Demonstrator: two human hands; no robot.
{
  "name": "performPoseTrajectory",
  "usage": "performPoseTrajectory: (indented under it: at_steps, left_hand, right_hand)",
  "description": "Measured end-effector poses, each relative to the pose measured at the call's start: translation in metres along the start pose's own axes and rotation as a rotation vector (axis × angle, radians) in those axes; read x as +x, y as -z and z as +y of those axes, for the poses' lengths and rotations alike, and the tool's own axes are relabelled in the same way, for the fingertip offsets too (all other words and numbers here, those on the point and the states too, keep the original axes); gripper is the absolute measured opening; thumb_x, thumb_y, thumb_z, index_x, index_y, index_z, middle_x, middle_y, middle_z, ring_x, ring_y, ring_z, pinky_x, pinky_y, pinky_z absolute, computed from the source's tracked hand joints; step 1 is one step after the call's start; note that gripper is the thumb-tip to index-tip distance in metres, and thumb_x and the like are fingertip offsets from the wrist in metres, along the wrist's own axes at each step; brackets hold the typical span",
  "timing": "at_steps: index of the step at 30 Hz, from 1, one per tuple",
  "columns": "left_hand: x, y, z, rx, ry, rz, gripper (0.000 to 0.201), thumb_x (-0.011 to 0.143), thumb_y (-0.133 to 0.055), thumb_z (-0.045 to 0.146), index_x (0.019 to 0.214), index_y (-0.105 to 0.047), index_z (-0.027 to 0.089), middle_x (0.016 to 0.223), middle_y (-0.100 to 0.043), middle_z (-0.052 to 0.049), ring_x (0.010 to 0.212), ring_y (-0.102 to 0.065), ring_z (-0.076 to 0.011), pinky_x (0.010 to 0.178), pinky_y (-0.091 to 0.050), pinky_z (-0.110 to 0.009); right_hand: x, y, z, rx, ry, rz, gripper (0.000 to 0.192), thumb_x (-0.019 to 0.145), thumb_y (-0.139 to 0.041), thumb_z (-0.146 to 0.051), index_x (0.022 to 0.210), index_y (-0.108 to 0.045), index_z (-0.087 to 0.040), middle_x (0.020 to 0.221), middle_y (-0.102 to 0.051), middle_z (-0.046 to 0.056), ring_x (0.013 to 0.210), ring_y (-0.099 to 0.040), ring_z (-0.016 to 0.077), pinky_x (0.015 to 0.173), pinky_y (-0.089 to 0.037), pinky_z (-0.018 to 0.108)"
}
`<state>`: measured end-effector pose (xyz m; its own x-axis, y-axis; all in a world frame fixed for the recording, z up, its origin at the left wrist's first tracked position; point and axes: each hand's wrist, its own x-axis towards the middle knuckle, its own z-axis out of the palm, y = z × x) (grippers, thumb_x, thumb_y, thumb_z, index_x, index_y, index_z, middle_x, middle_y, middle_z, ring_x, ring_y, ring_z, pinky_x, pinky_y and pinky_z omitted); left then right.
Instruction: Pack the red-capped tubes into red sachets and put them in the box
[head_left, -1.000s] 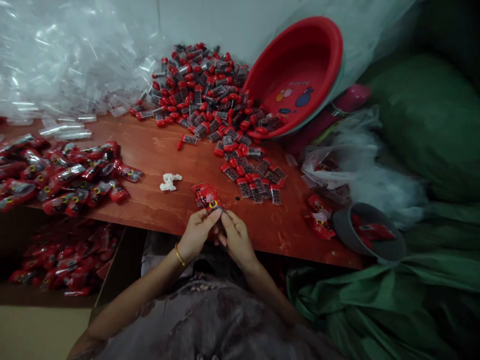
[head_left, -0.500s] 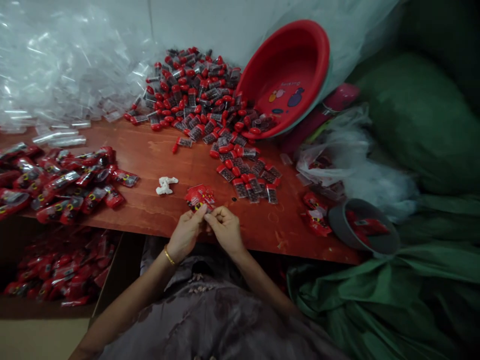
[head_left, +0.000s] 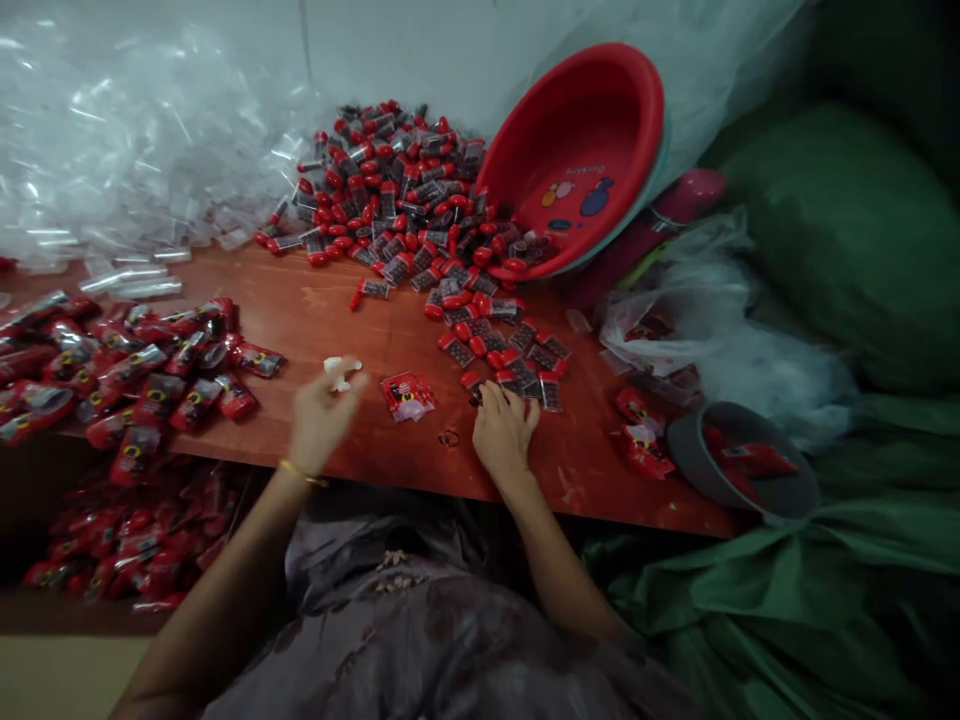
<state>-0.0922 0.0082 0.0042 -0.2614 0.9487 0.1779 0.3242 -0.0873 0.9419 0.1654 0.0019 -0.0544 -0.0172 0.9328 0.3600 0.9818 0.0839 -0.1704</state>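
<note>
1. Both hands have parted since half a second ago: they were pinching one red packet together at the near table edge, and now they are well apart with that packet gone from between them.
2. Left hand (head_left: 319, 415) is blurred, fingers loosely spread and holding nothing, just near of a small crumpled white scrap (head_left: 341, 368) on the wooden table (head_left: 330, 310).
3. Right hand (head_left: 504, 425) lies palm down, fingertips (head_left: 491, 392) resting on the nearest red-capped vials (head_left: 517, 378); whether they grip one I cannot tell.
4. Those vials are short clear tubes with dark contents and glossy red caps, lying on their sides in a trail that spreads from a tipped red plastic basin (head_left: 592, 110) at the far right.
5. Between the hands lies a small stack of flat red sachets (head_left: 407, 395) with a yellow and black print.
6. A small dark ring (head_left: 448, 438) lies just near of that stack.
7. Filled red packets (head_left: 150, 365) are heaped at the left table edge, with more in a box (head_left: 112, 540) below.
8. Clear empty sleeves (head_left: 135, 180) are piled at the far left.
9. A grey tub (head_left: 742, 465) with red packets sits at the near right.
</note>
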Motion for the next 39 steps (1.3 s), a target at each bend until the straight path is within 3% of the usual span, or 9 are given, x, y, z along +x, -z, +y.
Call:
performPoseTrajectory:
  at_steps: [3,6,12,17,21,25,28,34,39]
  left_hand:
    - [-0.013,-0.05,-0.006,0.566,-0.258,-0.221,0.03,0.079,-0.062,0.035,0.105,-0.068,0.021,0.136,-0.053,-0.012,0.134,-0.035,-0.0334,0.111,-0.021,-0.055]
    - [-0.013,-0.068,-0.02,0.761,-0.274,-0.305,0.026,0.083,-0.057,0.036,0.104,-0.07,0.027,0.136,-0.053,-0.01,0.135,-0.033,-0.0342,0.109,-0.02,-0.057]
    - [-0.014,-0.067,-0.028,0.62,-0.227,-0.192,0.023,0.082,-0.056,0.032,0.098,-0.073,0.03,0.131,-0.058,-0.009,0.135,-0.033,-0.0345,0.109,-0.016,-0.058]
    - [-0.026,-0.063,0.001,0.436,-0.215,-0.132,0.022,0.08,-0.059,0.035,0.097,-0.073,0.031,0.132,-0.056,-0.006,0.136,-0.033,-0.0334,0.111,-0.011,-0.057]
    - [-0.034,-0.058,0.019,0.174,-0.11,-0.095,0.034,0.073,-0.067,0.032,0.107,-0.068,0.028,0.134,-0.055,-0.007,0.135,-0.035,-0.0297,0.113,-0.014,-0.051]
    - [-0.038,-0.056,0.026,-0.404,0.391,-0.17,0.041,0.061,-0.076,0.042,0.094,-0.069,0.017,0.1,-0.071,-0.01,0.096,-0.064,-0.0249,0.09,-0.047,-0.039]
    - [-0.041,-0.057,0.029,-0.661,0.676,-0.193,0.04,0.049,-0.083,0.041,0.074,-0.067,0.013,0.074,-0.07,-0.005,0.065,-0.064,-0.0147,0.068,-0.052,-0.028]
    - [-0.041,-0.058,0.033,-0.694,0.675,-0.117,0.04,0.044,-0.086,0.038,0.063,-0.063,0.012,0.063,-0.066,0.0,0.056,-0.059,-0.0086,0.057,-0.05,-0.02]
    - [-0.032,-0.052,0.033,-0.753,0.713,-0.116,0.039,0.051,-0.084,0.037,0.062,-0.054,0.015,0.061,-0.065,0.001,0.058,-0.062,-0.0109,0.058,-0.051,-0.022]
  right_hand:
    - [-0.01,-0.004,0.0,0.027,0.004,0.041,0.036,0.087,-0.045,-0.018,0.121,-0.055,-0.013,0.126,-0.06,0.013,0.115,-0.047,0.0263,0.104,-0.021,0.052]
    - [-0.013,-0.006,0.004,0.048,0.016,0.06,0.036,0.088,-0.046,-0.024,0.12,-0.056,-0.012,0.124,-0.061,0.014,0.114,-0.049,0.0258,0.103,-0.024,0.049]
    - [-0.012,0.006,-0.008,0.221,0.02,0.134,0.029,0.089,-0.047,-0.03,0.111,-0.062,-0.016,0.115,-0.066,0.013,0.11,-0.053,0.0256,0.101,-0.029,0.049]
    - [-0.005,0.021,-0.051,0.822,-0.07,-0.009,0.033,0.088,-0.048,-0.037,0.113,-0.057,-0.018,0.105,-0.068,0.01,0.089,-0.061,0.0186,0.081,-0.047,0.032]
    - [0.009,0.022,-0.071,1.069,-0.174,-0.125,0.028,0.088,-0.046,-0.04,0.078,-0.06,-0.018,0.072,-0.065,0.001,0.063,-0.057,0.0132,0.061,-0.045,0.023]
    - [0.011,0.02,-0.072,0.962,-0.129,-0.063,0.032,0.09,-0.041,-0.038,0.066,-0.054,-0.02,0.057,-0.057,-0.002,0.054,-0.051,0.0116,0.054,-0.038,0.022]
    - [0.005,0.019,-0.074,0.824,-0.052,-0.049,0.033,0.091,-0.038,-0.036,0.067,-0.055,-0.021,0.057,-0.057,-0.001,0.053,-0.05,0.0125,0.053,-0.036,0.023]
    - [0.008,0.024,-0.051,0.561,0.084,-0.028,0.035,0.094,-0.032,-0.035,0.082,-0.061,-0.019,0.079,-0.067,0.008,0.077,-0.058,0.0189,0.073,-0.043,0.029]
    - [0.013,0.021,-0.002,0.1,-0.023,-0.077,0.039,0.086,-0.051,-0.034,0.118,-0.054,-0.011,0.112,-0.064,0.019,0.099,-0.054,0.0295,0.085,-0.039,0.043]
